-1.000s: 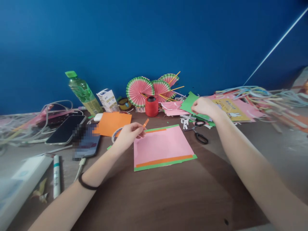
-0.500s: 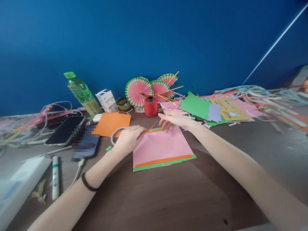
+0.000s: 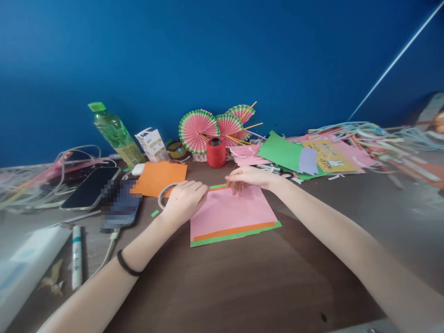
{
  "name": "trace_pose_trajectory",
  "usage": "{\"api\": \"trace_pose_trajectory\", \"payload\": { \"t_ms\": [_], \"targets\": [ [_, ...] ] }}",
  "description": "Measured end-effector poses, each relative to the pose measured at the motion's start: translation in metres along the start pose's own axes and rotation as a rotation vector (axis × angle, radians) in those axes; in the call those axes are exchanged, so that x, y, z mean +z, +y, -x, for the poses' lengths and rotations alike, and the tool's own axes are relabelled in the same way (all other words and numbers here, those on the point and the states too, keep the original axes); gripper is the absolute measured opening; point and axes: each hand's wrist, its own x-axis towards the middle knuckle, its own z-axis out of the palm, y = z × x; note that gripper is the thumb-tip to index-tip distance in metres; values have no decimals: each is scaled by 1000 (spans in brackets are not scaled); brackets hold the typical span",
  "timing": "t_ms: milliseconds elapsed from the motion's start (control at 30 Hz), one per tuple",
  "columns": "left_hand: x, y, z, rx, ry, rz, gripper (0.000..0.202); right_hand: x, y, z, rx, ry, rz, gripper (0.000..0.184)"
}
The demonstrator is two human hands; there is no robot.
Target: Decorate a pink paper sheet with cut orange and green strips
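A pink sheet of paper (image 3: pixel 236 210) lies on the table, bordered along its near and far edges by orange and green paper strips. At its far left corner rests my left hand (image 3: pixel 185 199), fingers closed and pressed together, the fingertips at the left end of the far orange strip (image 3: pixel 218 188). Whatever those fingers may pinch is hidden. Over the far edge, my right hand (image 3: pixel 248 178) has its fingers bent down and slightly apart, close to the same strip. Whether they touch the paper cannot be made out.
Behind stand a red thread spool (image 3: pixel 215 152) and pleated paper fans (image 3: pixel 198 132). To the left are orange paper (image 3: pixel 161 178), a bottle (image 3: pixel 118 136), a small carton (image 3: pixel 152 144), phones (image 3: pixel 92 187) and a marker (image 3: pixel 77 256). Green paper (image 3: pixel 282 152) lies back right.
The far orange strip, raised between my hands before, now lies flatter along the sheet's far edge. My right hand has come slightly lower over it; my left hand stays near the corner.
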Motion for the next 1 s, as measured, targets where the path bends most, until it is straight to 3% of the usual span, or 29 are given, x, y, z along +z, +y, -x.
{"api": "trace_pose_trajectory", "payload": {
  "t_ms": [233, 433, 600, 767, 867, 1000],
  "targets": [
    [-4, 2, -1, 50, -6, -90, 23, 6, -5, 1, 54, -69, -103, 45],
    [-4, 2, -1, 31, -46, -98, 26, 4, -5, 1, -34, -48, 25, 19],
    [2, 4, 1, -155, -167, -9, 28, -12, 1, 2, 3, -25, 101, 18],
    [12, 16, 6, 11, -380, 271, 46, -29, 13, 2, 126, -69, 6, 29],
    [11, 21, 6, -23, -472, 260, 54, -36, 22, 0, 143, -53, -48, 29],
    [3, 21, 2, -93, -488, 146, 42, -42, 26, 1, 122, -27, -88, 26]
  ]
}}
